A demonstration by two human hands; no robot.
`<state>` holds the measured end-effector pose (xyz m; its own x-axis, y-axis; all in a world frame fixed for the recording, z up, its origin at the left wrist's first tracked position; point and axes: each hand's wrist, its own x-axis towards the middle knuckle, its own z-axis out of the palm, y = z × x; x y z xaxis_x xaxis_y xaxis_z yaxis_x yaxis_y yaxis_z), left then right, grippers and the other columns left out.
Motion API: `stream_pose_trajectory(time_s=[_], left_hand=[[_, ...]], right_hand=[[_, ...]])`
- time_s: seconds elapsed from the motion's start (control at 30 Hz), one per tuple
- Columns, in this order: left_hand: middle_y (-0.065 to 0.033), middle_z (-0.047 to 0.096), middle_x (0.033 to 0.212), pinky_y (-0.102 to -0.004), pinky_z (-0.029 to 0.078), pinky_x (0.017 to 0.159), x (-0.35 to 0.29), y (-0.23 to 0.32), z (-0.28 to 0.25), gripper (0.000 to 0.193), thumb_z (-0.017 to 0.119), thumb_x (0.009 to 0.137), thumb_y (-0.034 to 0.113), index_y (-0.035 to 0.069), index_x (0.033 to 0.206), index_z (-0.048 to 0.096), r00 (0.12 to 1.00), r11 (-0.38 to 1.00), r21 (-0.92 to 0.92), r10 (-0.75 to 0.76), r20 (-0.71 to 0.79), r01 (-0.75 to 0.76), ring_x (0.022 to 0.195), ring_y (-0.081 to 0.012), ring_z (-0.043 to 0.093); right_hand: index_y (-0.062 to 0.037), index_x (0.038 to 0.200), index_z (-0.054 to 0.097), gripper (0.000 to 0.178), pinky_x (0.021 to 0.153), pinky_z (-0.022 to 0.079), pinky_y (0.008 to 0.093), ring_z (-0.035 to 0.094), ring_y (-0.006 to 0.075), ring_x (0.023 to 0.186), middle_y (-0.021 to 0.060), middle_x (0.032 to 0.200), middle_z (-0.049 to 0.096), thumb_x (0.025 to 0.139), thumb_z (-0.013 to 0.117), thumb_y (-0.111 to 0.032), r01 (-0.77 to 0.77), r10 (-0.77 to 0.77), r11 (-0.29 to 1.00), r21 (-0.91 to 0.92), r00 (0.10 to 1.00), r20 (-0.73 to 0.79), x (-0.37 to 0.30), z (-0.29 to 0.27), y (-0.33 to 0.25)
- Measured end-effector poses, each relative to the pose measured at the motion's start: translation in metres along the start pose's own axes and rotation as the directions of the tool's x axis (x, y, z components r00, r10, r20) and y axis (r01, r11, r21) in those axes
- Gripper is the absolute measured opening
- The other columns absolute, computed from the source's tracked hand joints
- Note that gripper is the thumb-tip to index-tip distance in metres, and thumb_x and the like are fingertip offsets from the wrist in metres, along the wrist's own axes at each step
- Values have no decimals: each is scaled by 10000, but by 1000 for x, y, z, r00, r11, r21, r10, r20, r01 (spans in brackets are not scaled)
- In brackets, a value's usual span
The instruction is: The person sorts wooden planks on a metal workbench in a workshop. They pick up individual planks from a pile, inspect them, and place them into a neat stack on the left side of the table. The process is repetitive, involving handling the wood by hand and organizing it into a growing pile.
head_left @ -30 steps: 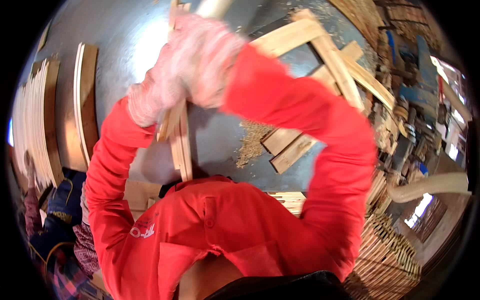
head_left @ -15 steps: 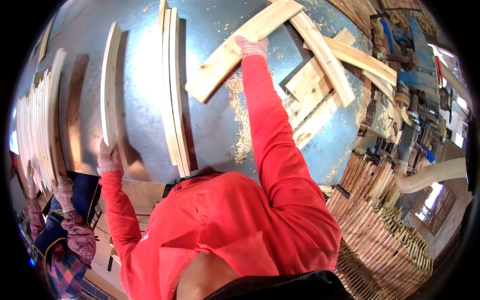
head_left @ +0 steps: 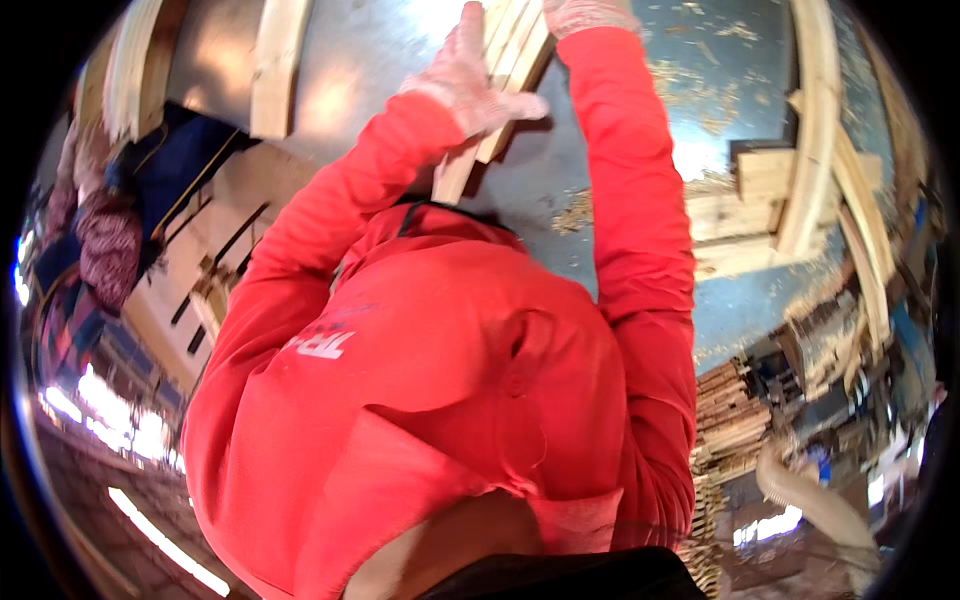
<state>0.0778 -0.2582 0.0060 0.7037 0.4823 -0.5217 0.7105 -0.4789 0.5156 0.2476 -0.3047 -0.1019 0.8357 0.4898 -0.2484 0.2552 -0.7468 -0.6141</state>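
Note:
In a pale work glove, my left hand [head_left: 462,78] lies along the left side of a small group of wooden boards [head_left: 520,45] on the metal table [head_left: 560,150]. Its fingers are stretched out and the thumb points right, across the boards. My gloved right hand [head_left: 590,14] is at the top edge of the picture, at the right side of the same boards. The fingers of that hand are largely cut off, so its grip is hidden. The boards' near ends show below my left hand.
A single board [head_left: 278,70] lies to the left, with a row of stacked boards [head_left: 140,75] beyond it. A co-worker's arm [head_left: 110,245] is at the far left. Crossed boards [head_left: 808,190] lie among shavings on the right, above piled slats [head_left: 730,410] and a hose [head_left: 815,495].
My left hand has left the single board and moved right to the group of boards. My right hand has left the slanting board and come to the group's right side. The view has shifted.

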Motion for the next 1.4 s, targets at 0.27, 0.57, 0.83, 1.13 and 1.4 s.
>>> stream_pose_trajectory(time_s=[0.27, 0.57, 0.83, 1.13, 1.4], left_hand=[[-275, 553, 1270, -376, 468, 977, 22, -67, 13, 1112, 748, 701, 384, -60, 1494, 108, 978, 960, -238, 110, -175, -150, 1154, -342, 577], [-269, 445, 1393, -365, 425, 1039, 2, -124, -45, 1001, 767, 728, 242, -43, 1491, 185, 955, 985, 17, 169, -244, -170, 1293, -313, 478], [-151, 624, 1162, -328, 462, 934, 29, 52, 28, 698, 705, 861, 317, -35, 1385, 407, 943, 524, -848, 238, 232, 76, 1044, -211, 598], [-240, 657, 995, -440, 497, 821, -27, -18, -4, 453, 686, 831, 398, 44, 1100, 602, 983, 986, 83, -135, -125, 146, 918, -408, 631], [-300, 352, 1445, -393, 370, 1075, -31, -89, -19, 977, 770, 756, 365, 84, 1517, 225, 935, 958, -254, -208, -286, 135, 1293, -395, 439]], right_hand=[[-131, 1514, 212, 1033, 1072, 332, 548, 351, 428, 1360, 231, 1504, 318, 741, 638, -668, -202, -25, 637, -744, 959, -281, 47, -183, 174], [-68, 1352, 487, 571, 977, 471, 401, 560, 294, 1187, 184, 1289, 573, 858, 665, -292, -112, 109, 993, 30, 989, 100, 44, -242, 136], [5, 1309, 533, 760, 1081, 393, 390, 549, 335, 1188, 223, 1261, 594, 829, 660, -570, 37, -97, 936, 351, 983, 153, 8, -137, 116], [-195, 1527, 193, 1070, 1159, 222, 473, 290, 306, 1432, 147, 1539, 317, 700, 765, -561, 225, -3, 359, -906, 971, 240, 107, -248, 119], [-157, 1457, 327, 926, 1085, 328, 496, 498, 363, 1211, 156, 1248, 548, 713, 774, -480, 213, -270, 431, -877, 958, 100, 27, -242, 111]])
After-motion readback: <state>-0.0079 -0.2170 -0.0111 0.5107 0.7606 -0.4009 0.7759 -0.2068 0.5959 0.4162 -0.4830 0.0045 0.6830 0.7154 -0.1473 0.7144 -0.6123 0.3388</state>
